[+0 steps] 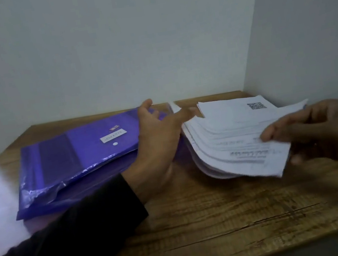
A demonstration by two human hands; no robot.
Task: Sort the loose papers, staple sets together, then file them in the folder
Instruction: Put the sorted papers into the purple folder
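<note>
Gripping fanned papers [238, 139] in right hand [309, 127], left hand [157, 143] spread open over purple folder [76, 162] beside them

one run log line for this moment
right hand: grips fanned white paper stack | left hand: open, over purple plastic folder | brown wooden table

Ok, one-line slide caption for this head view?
Right hand grips fanned paper stack while open left hand reaches over purple folder.
</note>
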